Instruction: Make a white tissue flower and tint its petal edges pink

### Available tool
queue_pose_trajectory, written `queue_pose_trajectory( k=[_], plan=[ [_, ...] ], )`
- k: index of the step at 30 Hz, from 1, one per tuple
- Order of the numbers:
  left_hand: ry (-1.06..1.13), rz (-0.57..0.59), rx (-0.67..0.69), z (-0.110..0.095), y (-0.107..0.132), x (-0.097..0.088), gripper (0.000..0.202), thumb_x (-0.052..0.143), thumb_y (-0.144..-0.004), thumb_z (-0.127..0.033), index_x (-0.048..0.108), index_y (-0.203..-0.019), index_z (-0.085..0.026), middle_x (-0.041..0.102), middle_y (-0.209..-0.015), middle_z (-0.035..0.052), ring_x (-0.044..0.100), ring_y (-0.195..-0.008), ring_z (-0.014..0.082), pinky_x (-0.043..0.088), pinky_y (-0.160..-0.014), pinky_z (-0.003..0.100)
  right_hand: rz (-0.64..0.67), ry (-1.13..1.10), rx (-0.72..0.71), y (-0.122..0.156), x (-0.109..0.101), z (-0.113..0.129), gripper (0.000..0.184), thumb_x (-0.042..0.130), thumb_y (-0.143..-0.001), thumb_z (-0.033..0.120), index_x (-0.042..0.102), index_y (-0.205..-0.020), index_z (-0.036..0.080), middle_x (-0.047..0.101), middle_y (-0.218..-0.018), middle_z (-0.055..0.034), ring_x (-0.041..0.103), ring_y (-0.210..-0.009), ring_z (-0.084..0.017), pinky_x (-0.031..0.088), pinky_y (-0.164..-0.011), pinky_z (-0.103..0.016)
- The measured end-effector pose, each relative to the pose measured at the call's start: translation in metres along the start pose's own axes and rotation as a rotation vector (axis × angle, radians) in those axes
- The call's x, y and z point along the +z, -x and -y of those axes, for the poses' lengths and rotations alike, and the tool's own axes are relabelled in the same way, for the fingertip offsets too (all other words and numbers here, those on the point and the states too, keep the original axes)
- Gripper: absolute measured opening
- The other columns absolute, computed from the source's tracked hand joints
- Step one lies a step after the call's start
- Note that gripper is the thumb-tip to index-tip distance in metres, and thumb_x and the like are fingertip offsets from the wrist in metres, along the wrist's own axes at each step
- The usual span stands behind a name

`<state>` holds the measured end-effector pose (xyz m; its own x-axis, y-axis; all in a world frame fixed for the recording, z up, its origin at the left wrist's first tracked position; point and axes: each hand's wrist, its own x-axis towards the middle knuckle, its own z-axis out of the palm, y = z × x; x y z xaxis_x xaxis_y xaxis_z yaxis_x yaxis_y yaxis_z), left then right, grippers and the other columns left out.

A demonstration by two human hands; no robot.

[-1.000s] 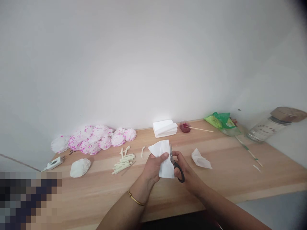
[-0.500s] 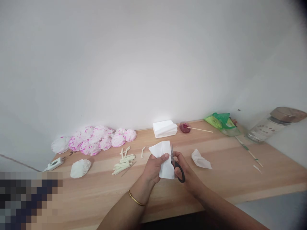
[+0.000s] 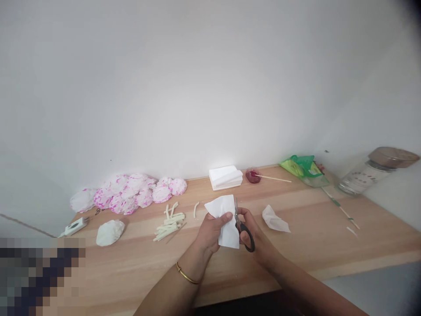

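Observation:
My left hand (image 3: 212, 230) grips a folded white tissue (image 3: 229, 235), thumb on top and fingers beneath. In my right hand (image 3: 251, 226) is a pair of scissors (image 3: 246, 237) with black handles. The blades point away from me, along the tissue's right edge; whether they touch the paper I cannot tell. To the right lies a loose scrap of white tissue (image 3: 274, 219). A pile of pale, short sticks (image 3: 169, 227) rests left of my left hand, with one more stick (image 3: 196, 209) apart from it.
Pink-and-white paper balls (image 3: 131, 192) line the wall at left, with a white crumpled ball (image 3: 110, 232) before them. At the back sit a tissue stack (image 3: 225, 177), a dark red dish (image 3: 252, 176) with a thin stick, and a green bag (image 3: 305, 169). A lidded jar (image 3: 365, 175) stands right.
Almost nothing differs. The tissue and both hands are held nearly in the same place, with only a very slight shift of the scissors and the tissue's lower edge.

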<state>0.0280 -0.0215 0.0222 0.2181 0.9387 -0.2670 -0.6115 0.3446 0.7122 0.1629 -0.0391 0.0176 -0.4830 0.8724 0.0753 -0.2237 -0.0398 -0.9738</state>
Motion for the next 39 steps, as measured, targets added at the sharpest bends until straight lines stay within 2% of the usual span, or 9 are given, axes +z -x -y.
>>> queue_pose_trajectory(
  k=[5, 12, 24, 27, 29, 32, 34, 36, 39],
  plan=[
    [-0.02, -0.017, -0.041, 0.0, 0.001, -0.001, 0.038, 0.081, -0.059, -0.032, 0.058, -0.083, -0.013, 0.065, -0.059, 0.0021, 0.059, -0.045, 0.0151, 0.048, -0.047, 0.028, -0.046, 0.025, 0.008, 0.002, 0.0, 0.0, 0.06, 0.054, -0.076, 0.068, 0.026, -0.109, 0.026, 0.045, -0.068, 0.0055, 0.04, -0.058, -0.01, 0.033, -0.053, -0.022],
    [0.02, 0.017, -0.006, 0.001, 0.001, -0.001, 0.034, 0.081, -0.06, -0.027, 0.061, -0.083, -0.01, 0.066, -0.062, 0.004, 0.061, -0.051, 0.0134, 0.047, -0.048, 0.023, -0.023, -0.022, 0.003, 0.0, 0.002, 0.001, 0.061, 0.054, -0.075, 0.069, 0.024, -0.109, 0.027, 0.046, -0.073, 0.0048, 0.042, -0.058, -0.01, 0.033, -0.053, -0.022],
    [-0.016, 0.002, -0.051, 0.003, 0.001, -0.003, 0.039, 0.081, -0.059, -0.033, 0.059, -0.084, -0.013, 0.063, -0.058, 0.002, 0.058, -0.045, 0.0164, 0.046, -0.044, 0.027, -0.102, 0.036, 0.007, 0.0, 0.001, -0.001, 0.06, 0.055, -0.075, 0.068, 0.029, -0.107, 0.025, 0.047, -0.066, 0.0058, 0.041, -0.056, -0.01, 0.033, -0.052, -0.022],
    [0.0, 0.023, -0.026, 0.003, -0.001, -0.005, 0.038, 0.081, -0.06, -0.032, 0.061, -0.087, -0.013, 0.066, -0.064, 0.0032, 0.061, -0.053, 0.0161, 0.048, -0.052, 0.027, -0.11, 0.002, 0.02, -0.002, -0.001, -0.002, 0.061, 0.061, -0.073, 0.064, 0.027, -0.106, 0.026, 0.046, -0.063, 0.0079, 0.037, -0.052, -0.008, 0.028, -0.049, -0.02],
    [0.011, 0.081, 0.016, -0.001, -0.003, -0.009, 0.042, 0.081, -0.061, -0.035, 0.063, -0.091, -0.012, 0.069, -0.072, 0.0063, 0.064, -0.062, 0.0179, 0.05, -0.06, 0.028, -0.12, 0.01, 0.027, -0.003, -0.005, 0.0, 0.06, 0.064, -0.073, 0.059, 0.026, -0.107, 0.026, 0.047, -0.062, 0.0087, 0.035, -0.05, -0.007, 0.026, -0.048, -0.019],
    [0.011, 0.188, 0.123, -0.015, -0.007, -0.016, 0.056, 0.078, -0.059, -0.049, 0.066, -0.097, -0.01, 0.071, -0.085, 0.0124, 0.066, -0.075, 0.0237, 0.05, -0.072, 0.034, -0.12, 0.039, 0.036, -0.004, -0.013, 0.004, 0.058, 0.067, -0.074, 0.051, 0.027, -0.108, 0.026, 0.047, -0.06, 0.0098, 0.033, -0.049, -0.007, 0.023, -0.048, -0.019],
    [-0.024, 0.248, 0.144, -0.028, -0.008, -0.023, 0.061, 0.075, -0.061, -0.055, 0.066, -0.1, -0.009, 0.07, -0.096, 0.0153, 0.065, -0.087, 0.027, 0.049, -0.081, 0.037, -0.115, 0.067, 0.053, -0.004, -0.017, 0.008, 0.057, 0.068, -0.074, 0.048, 0.027, -0.108, 0.026, 0.046, -0.059, 0.0103, 0.032, -0.048, -0.007, 0.022, -0.047, -0.019],
    [-0.042, 0.265, 0.196, -0.04, -0.008, -0.029, 0.065, 0.074, -0.061, -0.058, 0.066, -0.103, -0.01, 0.069, -0.102, 0.0163, 0.062, -0.097, 0.0291, 0.046, -0.086, 0.038, -0.102, 0.087, 0.075, -0.004, -0.018, 0.011, 0.057, 0.068, -0.074, 0.046, 0.028, -0.108, 0.026, 0.047, -0.059, 0.0099, 0.033, -0.049, -0.007, 0.023, -0.048, -0.02],
    [-0.057, 0.259, 0.179, -0.047, -0.006, -0.034, 0.063, 0.075, -0.061, -0.054, 0.065, -0.107, -0.012, 0.068, -0.104, 0.0153, 0.062, -0.098, 0.0278, 0.046, -0.086, 0.037, -0.062, 0.095, 0.102, -0.003, -0.016, 0.015, 0.056, 0.07, -0.073, 0.043, 0.029, -0.106, 0.025, 0.047, -0.06, 0.0093, 0.036, -0.052, -0.008, 0.024, -0.049, -0.02]
  ],
)
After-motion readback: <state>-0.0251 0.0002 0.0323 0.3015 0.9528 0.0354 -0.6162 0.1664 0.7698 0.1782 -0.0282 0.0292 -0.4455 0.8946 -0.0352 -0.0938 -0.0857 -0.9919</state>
